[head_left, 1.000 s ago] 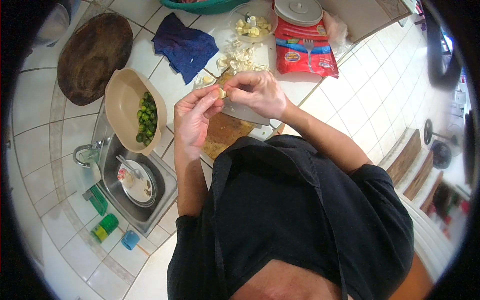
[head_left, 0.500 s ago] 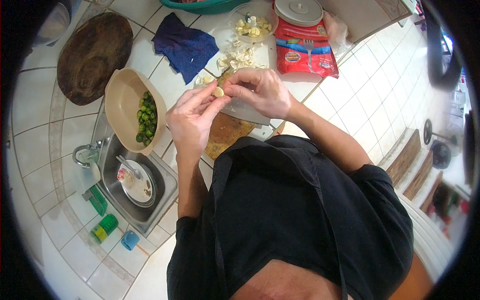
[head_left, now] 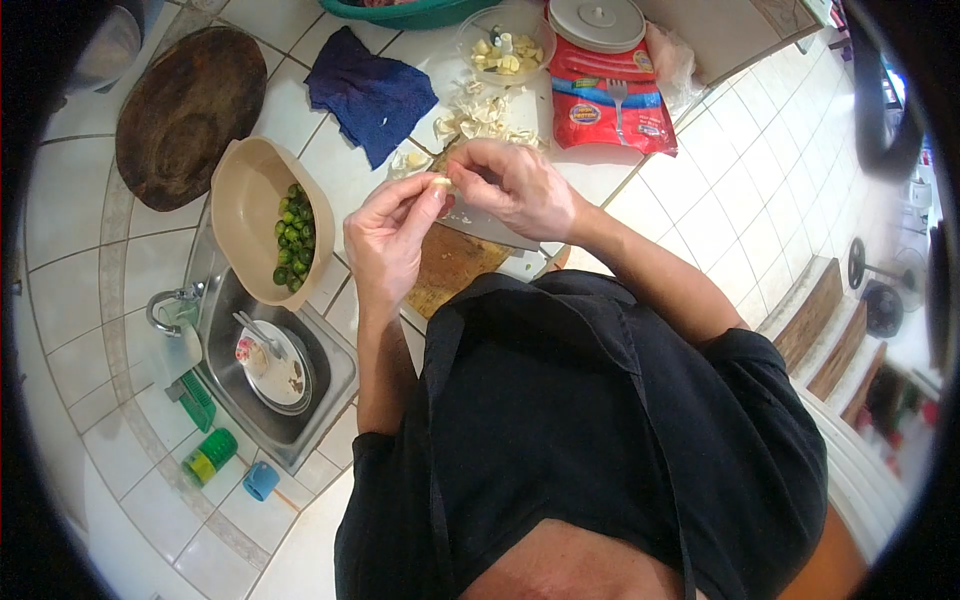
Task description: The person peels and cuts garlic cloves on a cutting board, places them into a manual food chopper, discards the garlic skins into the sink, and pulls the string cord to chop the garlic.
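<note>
Between the thumb and fingers of my left hand is a pale garlic clove. My right hand is closed at the clove's other side, its thumb and forefinger pinched against it; whether a bit of skin is between them I cannot make out. Both hands are above a worn wooden cutting board, on which a wide metal blade lies partly hidden under my right hand. Papery garlic skins are heaped just beyond. Behind them, a clear bowl contains several peeled cloves.
A beige dish of Brussels sprouts stands by the sink, which holds dirty plates. A blue cloth, a dark oval board and a red packet lie around the work area. A teal basin is at the back.
My left hand has shifted slightly right and its fingers have drawn in on the clove, which is turned and shows less of itself. My right hand has rolled a little over it.
</note>
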### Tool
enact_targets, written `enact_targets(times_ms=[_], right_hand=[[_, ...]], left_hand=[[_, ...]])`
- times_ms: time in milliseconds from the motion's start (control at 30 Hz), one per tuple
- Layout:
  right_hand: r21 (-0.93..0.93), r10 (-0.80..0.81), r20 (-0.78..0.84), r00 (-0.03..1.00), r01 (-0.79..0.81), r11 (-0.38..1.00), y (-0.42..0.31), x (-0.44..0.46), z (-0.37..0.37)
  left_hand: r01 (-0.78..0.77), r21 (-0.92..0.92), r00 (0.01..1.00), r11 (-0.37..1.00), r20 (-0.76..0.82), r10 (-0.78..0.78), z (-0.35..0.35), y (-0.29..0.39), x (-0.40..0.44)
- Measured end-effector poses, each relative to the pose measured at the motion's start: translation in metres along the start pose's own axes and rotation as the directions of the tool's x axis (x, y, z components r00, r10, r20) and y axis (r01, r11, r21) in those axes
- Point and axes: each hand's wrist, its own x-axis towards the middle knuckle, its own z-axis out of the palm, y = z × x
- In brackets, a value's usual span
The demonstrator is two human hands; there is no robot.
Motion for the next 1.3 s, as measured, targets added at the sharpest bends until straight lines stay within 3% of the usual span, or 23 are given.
enact_targets(times_ms=[33, 100, 200, 267, 333, 433, 533, 567, 633, 700, 767, 900, 967, 1033, 1067, 1100, 1133, 1167, 1233, 1300], right_hand=[[0.0, 0.0, 0.0, 1.0, 0.0, 1.0, 0.005, 0.0, 0.002], [0.173, 0.033, 0.014, 0.999, -0.035, 0.984, 0.013, 0.002, 0.007], [0.045, 0.158, 0.063, 0.985, -0.161, 0.986, 0.002, -0.002, 0.0], [0.04, 0.146, 0.051, 0.988, -0.148, 0.988, 0.003, -0.003, 0.0], [0.034, 0.134, 0.038, 0.99, -0.135, 0.99, 0.005, -0.003, 0.0], [-0.079, 0.078, -0.051, 0.996, -0.081, 0.994, 0.013, 0.001, -0.004], [-0.334, -0.103, -0.163, 0.981, 0.043, 0.942, 0.029, 0.011, -0.012], [-0.334, -0.103, -0.162, 0.981, 0.044, 0.942, 0.037, 0.016, -0.015], [-0.614, -0.289, -0.116, 0.95, 0.16, 0.773, 0.057, 0.023, -0.023], [-0.639, -0.342, -0.102, 0.934, 0.202, 0.743, 0.069, 0.025, -0.027], [-0.734, -0.173, -0.027, 0.984, 0.098, 0.672, 0.065, 0.026, -0.031], [-0.806, -0.029, 0.012, 1.0, 0.027, 0.591, 0.066, 0.032, -0.036], [-0.785, -0.343, -0.028, 0.939, 0.192, 0.589, 0.081, 0.032, -0.037], [-0.77, -0.318, -0.043, 0.947, 0.171, 0.614, 0.075, 0.027, -0.033], [-0.757, -0.292, -0.061, 0.955, 0.146, 0.637, 0.07, 0.021, -0.031], [-0.755, -0.291, -0.052, 0.955, 0.153, 0.638, 0.059, 0.012, -0.029], [-0.736, -0.118, 0.031, 0.993, 0.102, 0.669, 0.043, -0.002, -0.026], [-0.724, 0.059, 0.118, 0.991, 0.045, 0.688, 0.033, -0.014, -0.022], [-0.767, 0.095, 0.103, 0.99, 0.018, 0.642, 0.037, -0.034, -0.008], [-0.807, 0.128, 0.086, 0.988, -0.006, 0.591, 0.041, -0.04, -0.003]], left_hand=[[-0.006, -0.031, 1.0, 1.0, -0.021, 0.005, 0.001, -0.002, 0.0], [-0.008, -0.068, 1.0, 0.998, -0.009, 0.007, -0.001, -0.007, 0.001], [0.028, -0.177, 1.0, 0.984, -0.002, -0.029, -0.005, -0.009, 0.002], [0.065, -0.247, 0.998, 0.967, -0.004, -0.068, -0.009, -0.011, 0.002], [0.154, -0.411, 0.987, 0.899, 0.101, -0.123, -0.013, -0.014, 0.003], [0.198, -0.531, 0.98, 0.824, 0.079, -0.184, -0.013, -0.016, 0.003], [0.21, -0.558, 0.978, 0.803, 0.121, -0.172, -0.018, -0.021, 0.007], [0.21, -0.558, 0.978, 0.803, 0.121, -0.171, -0.019, -0.022, 0.007], [0.282, -0.641, 0.959, 0.714, 0.17, -0.227, -0.02, -0.022, 0.008], [0.294, -0.701, 0.956, 0.65, 0.207, -0.21, -0.021, -0.027, 0.009], [0.307, -0.756, 0.952, 0.579, 0.241, -0.19, -0.023, -0.029, 0.01], [0.338, -0.786, 0.94, 0.518, 0.259, -0.221, -0.026, -0.022, 0.011], [0.337, -0.792, 0.939, 0.509, 0.245, -0.241, -0.028, -0.022, 0.01], [0.174, -0.639, 0.98, 0.749, 0.039, -0.194, -0.033, -0.029, 0.006], [0.172, -0.641, 0.98, 0.748, 0.032, -0.198, -0.034, -0.03, 0.001], [0.145, -0.424, 0.981, 0.894, -0.056, -0.186, -0.034, -0.03, -0.004], [0.129, -0.176, 0.978, 0.976, -0.138, -0.155, -0.034, -0.03, -0.01], [0.132, -0.182, 0.976, 0.974, -0.147, -0.16, -0.036, -0.033, -0.016], [0.222, 0.108, 0.955, 0.969, -0.224, -0.194, -0.04, -0.047, -0.03], [0.224, 0.094, 0.948, 0.97, -0.251, -0.195, -0.043, -0.073, -0.043]])
